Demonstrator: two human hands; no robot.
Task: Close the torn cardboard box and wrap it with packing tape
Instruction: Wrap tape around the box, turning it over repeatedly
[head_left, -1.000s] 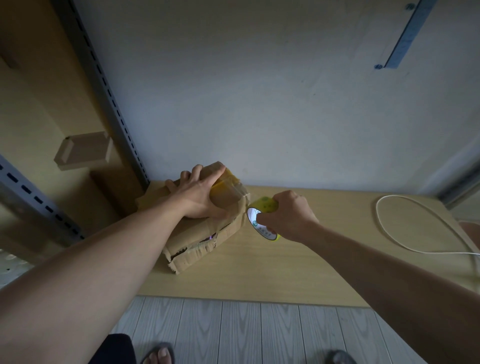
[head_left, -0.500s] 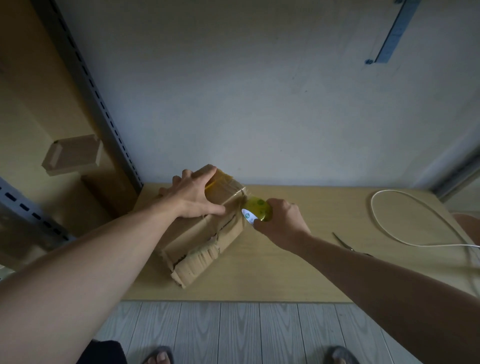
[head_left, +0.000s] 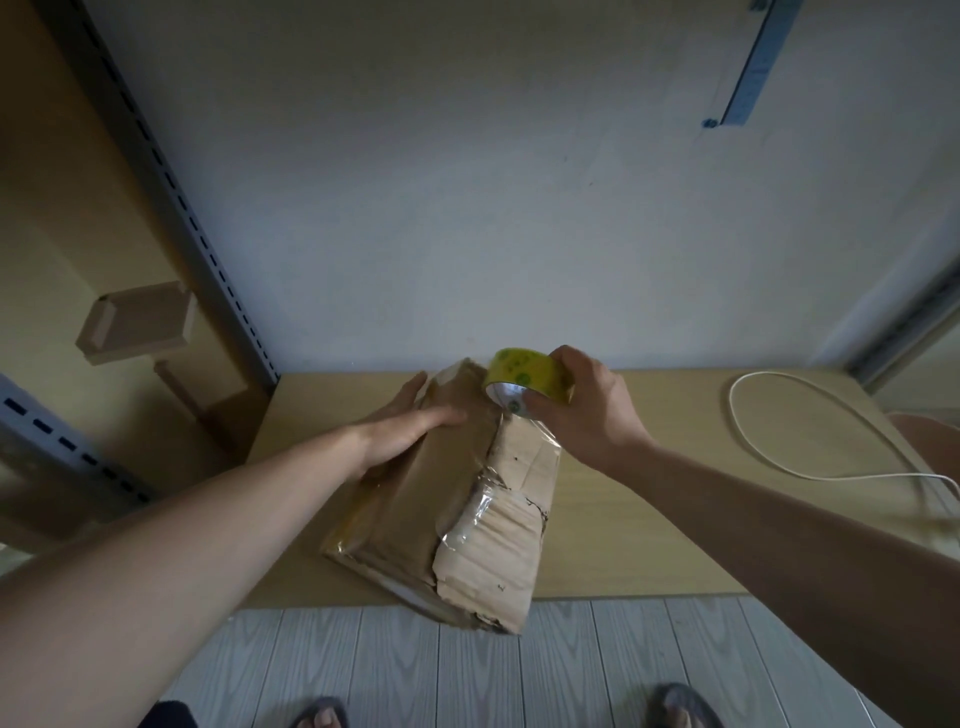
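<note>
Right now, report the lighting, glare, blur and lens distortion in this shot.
Head view: dim, flat light; wide-angle bending curves the grey perforated metal upright; clear tape on the torn brown cardboard box shows a pale sheen; the left hand looks slightly motion-blurred; the yellow tape roll in the right hand looks fairly sharp.
</note>
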